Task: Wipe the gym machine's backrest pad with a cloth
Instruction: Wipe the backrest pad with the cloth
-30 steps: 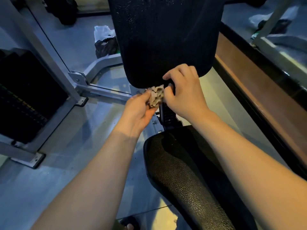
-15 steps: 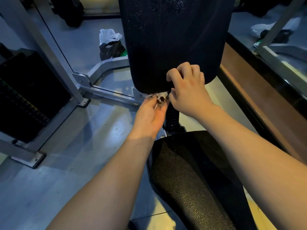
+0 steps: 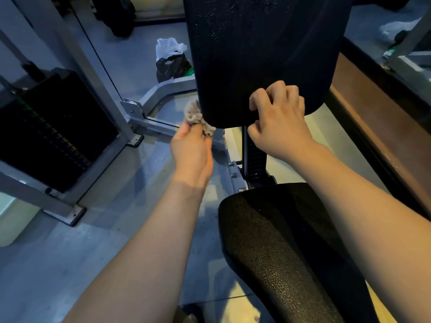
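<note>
Backrest pad [image 3: 261, 54] upright above the seat [image 3: 279, 252], cloth [image 3: 197, 117] at its lower left corner.
Left hand [image 3: 191, 150] pinches the crumpled cloth in its fingers; right hand [image 3: 279, 122] curls its fingers round the pad's bottom edge.

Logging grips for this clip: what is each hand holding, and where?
The left hand grips the crumpled cloth by its lower part; the right hand grips the bottom edge of the backrest pad.

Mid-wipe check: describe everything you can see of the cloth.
The cloth is small, pale grey-beige, soft and crumpled into a wad. The left hand pinches its lower part, fingers curled round it. It lies against the lower left corner of the black backrest pad, bunched along that edge. The right hand does not touch it.
</note>
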Motion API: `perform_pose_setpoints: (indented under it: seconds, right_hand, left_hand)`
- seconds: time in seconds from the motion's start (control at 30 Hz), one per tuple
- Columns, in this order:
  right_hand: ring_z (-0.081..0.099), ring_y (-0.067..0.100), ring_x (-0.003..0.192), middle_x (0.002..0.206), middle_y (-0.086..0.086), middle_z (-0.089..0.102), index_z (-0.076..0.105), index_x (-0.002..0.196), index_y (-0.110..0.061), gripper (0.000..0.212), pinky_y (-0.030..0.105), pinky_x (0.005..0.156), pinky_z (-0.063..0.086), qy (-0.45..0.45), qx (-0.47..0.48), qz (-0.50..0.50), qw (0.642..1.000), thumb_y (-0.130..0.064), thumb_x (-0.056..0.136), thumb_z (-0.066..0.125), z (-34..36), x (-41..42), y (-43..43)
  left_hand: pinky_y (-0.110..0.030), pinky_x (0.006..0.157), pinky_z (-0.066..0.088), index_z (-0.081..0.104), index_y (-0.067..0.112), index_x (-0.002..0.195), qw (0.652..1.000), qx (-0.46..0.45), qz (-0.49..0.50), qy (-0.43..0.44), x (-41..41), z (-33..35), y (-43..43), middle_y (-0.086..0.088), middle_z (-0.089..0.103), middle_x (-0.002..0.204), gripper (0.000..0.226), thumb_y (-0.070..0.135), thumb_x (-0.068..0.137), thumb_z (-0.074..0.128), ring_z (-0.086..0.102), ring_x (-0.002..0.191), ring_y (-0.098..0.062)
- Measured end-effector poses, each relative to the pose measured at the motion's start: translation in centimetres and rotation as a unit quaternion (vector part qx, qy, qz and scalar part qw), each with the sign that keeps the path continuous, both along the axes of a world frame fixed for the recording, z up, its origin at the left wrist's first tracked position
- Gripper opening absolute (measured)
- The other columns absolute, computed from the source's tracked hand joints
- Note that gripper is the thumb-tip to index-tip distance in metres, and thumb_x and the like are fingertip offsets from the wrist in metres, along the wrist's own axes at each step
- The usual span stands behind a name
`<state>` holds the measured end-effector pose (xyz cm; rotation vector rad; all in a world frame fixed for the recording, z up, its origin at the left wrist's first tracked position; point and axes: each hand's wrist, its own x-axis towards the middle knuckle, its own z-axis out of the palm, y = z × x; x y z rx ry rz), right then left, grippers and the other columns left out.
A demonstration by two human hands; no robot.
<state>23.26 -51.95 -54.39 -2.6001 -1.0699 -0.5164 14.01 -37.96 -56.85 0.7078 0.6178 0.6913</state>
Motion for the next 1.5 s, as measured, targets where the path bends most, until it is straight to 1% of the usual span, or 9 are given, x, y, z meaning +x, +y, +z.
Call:
perform_pose_setpoints:
  seconds: [0.17,0.33,0.5,0.57,0.73,0.9,1.03,1.2,1.5]
  right_hand:
    - [0.037,0.034,0.111,0.117,0.009,0.040,0.048,0.111,-0.019,0.030,0.041,0.095,0.031,-0.002,0.020,-0.035,0.999,-0.022,0.083,0.060,-0.3,-0.7,0.7]
    - [0.038,0.034,0.112,0.121,0.008,0.041,0.049,0.115,-0.020,0.035,0.042,0.096,0.032,0.009,0.011,-0.038,0.999,-0.021,0.083,0.062,-0.2,-1.1,0.2]
    - [0.037,0.032,0.113,0.124,0.008,0.040,0.049,0.118,-0.020,0.034,0.042,0.098,0.033,0.016,-0.013,-0.004,1.000,-0.021,0.087,0.062,0.2,-0.9,-0.4]
    - [0.038,0.031,0.111,0.122,0.007,0.040,0.049,0.117,-0.020,0.033,0.042,0.096,0.034,0.009,-0.011,-0.004,1.000,-0.021,0.087,0.062,0.3,-0.9,-0.3]
    - [0.036,0.029,0.105,0.117,0.008,0.040,0.050,0.113,-0.018,0.029,0.036,0.088,0.029,-0.005,-0.006,-0.001,1.000,-0.020,0.086,0.060,0.4,-1.2,-0.1]
    - [0.040,0.031,0.106,0.119,0.010,0.042,0.053,0.115,-0.017,0.032,0.041,0.086,0.036,-0.054,-0.003,0.029,0.998,-0.018,0.084,0.060,1.4,-1.4,0.6]
    - [0.041,0.032,0.106,0.121,0.010,0.043,0.053,0.115,-0.017,0.035,0.041,0.085,0.034,-0.069,-0.011,0.038,0.997,-0.021,0.082,0.061,1.9,-1.0,1.5]
    - [0.040,0.031,0.102,0.116,0.009,0.042,0.052,0.110,-0.018,0.032,0.042,0.083,0.034,-0.073,-0.008,0.037,0.997,-0.023,0.080,0.062,1.8,-0.4,2.1]
    - [0.040,0.029,0.097,0.108,0.009,0.046,0.056,0.105,-0.014,0.022,0.043,0.082,0.036,-0.120,0.044,0.064,0.990,-0.031,0.091,0.057,1.9,0.7,2.0]
  left_hand:
    - [-0.032,0.085,0.061,0.064,-0.001,0.104,0.993,-0.042,-0.095,0.049,-0.1,-0.1,-0.4,-0.015,0.070,0.096,0.027,-0.014,0.101,0.041,0.069,0.089,-0.021]
    - [-0.036,0.083,0.058,0.062,0.001,0.096,0.993,-0.084,-0.066,0.045,-0.1,0.6,-1.5,-0.017,0.063,0.094,0.024,-0.014,0.099,0.044,0.064,0.093,-0.027]
    - [-0.042,0.097,0.058,0.077,0.016,0.111,0.966,0.250,0.065,-0.016,0.1,1.5,2.3,0.001,0.076,0.100,0.035,-0.006,0.092,0.056,0.066,0.094,-0.011]
    - [-0.023,0.088,0.056,0.072,0.025,0.126,0.937,0.340,0.056,0.062,0.0,0.7,1.1,0.019,0.074,0.101,0.047,-0.004,0.092,0.056,0.063,0.092,0.003]
    - [-0.024,0.069,0.049,0.072,0.021,0.101,0.921,0.347,0.061,0.164,0.1,-1.0,-0.4,0.011,0.069,0.080,0.033,0.000,0.093,0.049,0.055,0.068,0.000]
    - [-0.027,0.098,0.052,0.064,0.018,0.129,0.877,0.464,0.064,0.106,0.4,0.8,0.8,-0.002,0.063,0.121,0.029,0.013,0.101,0.055,0.062,0.108,-0.006]
    - [-0.042,0.087,0.053,0.057,0.014,0.102,0.851,0.504,0.081,0.122,0.2,0.3,1.2,-0.007,0.054,0.112,0.013,0.002,0.096,0.055,0.059,0.094,-0.006]
    - [-0.038,0.095,0.053,0.064,0.002,0.104,0.806,0.570,0.104,0.120,0.4,0.1,0.6,-0.010,0.049,0.123,0.022,-0.009,0.088,0.055,0.058,0.109,-0.025]
    - [-0.042,0.091,0.056,0.071,0.027,0.100,0.859,0.490,0.142,0.037,2.6,5.3,3.0,-0.006,0.067,0.114,0.035,-0.004,0.087,0.059,0.068,0.102,-0.015]
